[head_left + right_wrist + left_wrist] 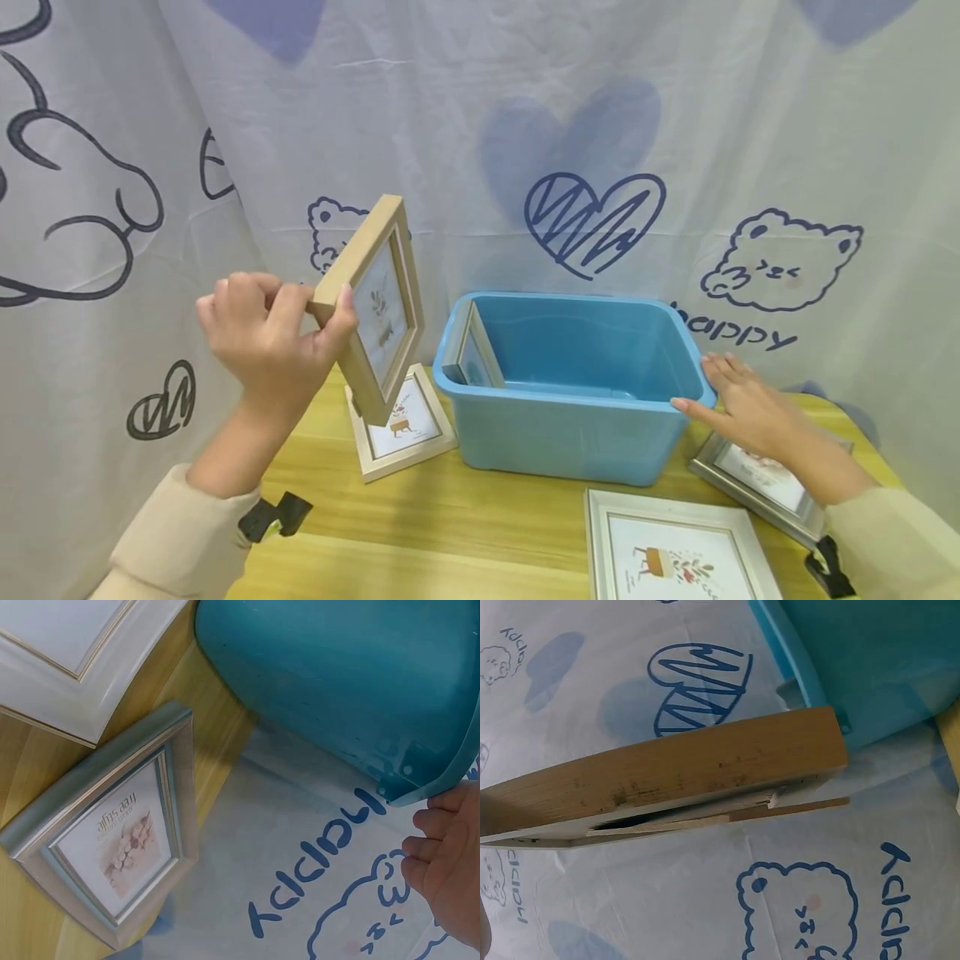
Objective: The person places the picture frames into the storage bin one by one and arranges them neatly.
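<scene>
In the head view my left hand (273, 337) grips a light wooden picture frame (347, 287) by its near edge, raised left of the blue plastic bin (555, 433). The left wrist view shows that wooden picture frame (660, 765) edge-on, its backing partly lifted. My right hand (750, 408) rests on the bin's right rim, thumb on the near side and fingers along the outside. The right wrist view has the right hand (450, 859) at the rim of the bin (337, 682). Inside the bin, a picture frame (480, 346) leans against the left wall.
A cream picture frame (435, 454) lies left of the bin. At the front right is a white picture frame (675, 510). A silver-grey picture frame (716, 471) lies partly under the right forearm. Behind the wooden table (420, 525) hangs a printed white curtain (450, 125).
</scene>
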A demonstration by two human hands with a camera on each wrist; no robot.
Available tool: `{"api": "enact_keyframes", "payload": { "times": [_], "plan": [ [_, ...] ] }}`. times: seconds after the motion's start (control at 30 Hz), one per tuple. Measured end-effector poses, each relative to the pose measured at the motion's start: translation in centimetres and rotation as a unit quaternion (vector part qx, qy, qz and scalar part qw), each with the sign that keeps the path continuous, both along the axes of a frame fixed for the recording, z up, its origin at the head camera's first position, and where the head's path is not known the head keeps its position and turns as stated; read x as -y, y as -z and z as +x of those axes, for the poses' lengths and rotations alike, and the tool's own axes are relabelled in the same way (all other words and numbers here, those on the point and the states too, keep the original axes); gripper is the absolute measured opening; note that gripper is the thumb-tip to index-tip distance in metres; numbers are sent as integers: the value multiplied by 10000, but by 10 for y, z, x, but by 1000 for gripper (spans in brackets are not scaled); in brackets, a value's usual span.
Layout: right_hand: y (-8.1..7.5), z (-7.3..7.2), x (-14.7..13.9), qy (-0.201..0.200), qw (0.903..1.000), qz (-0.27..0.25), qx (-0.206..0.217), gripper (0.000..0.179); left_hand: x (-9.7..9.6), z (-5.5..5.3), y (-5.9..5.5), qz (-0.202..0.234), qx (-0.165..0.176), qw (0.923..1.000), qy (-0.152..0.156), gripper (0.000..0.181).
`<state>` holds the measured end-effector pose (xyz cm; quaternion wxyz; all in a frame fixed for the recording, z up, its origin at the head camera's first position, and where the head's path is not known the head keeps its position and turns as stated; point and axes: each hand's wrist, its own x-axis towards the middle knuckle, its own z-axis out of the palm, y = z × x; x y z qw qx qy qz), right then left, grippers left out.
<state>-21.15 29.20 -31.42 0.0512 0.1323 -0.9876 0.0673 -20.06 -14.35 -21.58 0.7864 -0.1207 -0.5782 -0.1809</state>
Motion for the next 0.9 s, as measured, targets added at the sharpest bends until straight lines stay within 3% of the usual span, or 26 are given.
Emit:
{"api": "enact_keyframes", "payload": {
  "times": [0.2,0.37,0.9],
  "plan": [
    [-1,0,0,3,10000,9,-19,88,-10,-3,-9,63,-120,9993,348,37],
    [-1,0,0,-12,10000,52,-51,88,-18,-9,-9,-41,-158,9990,409,36],
    [1,0,-1,33,9999,94,-91,88,-56,-21,-7,-316,-457,9983,156,36]
  ]
}}
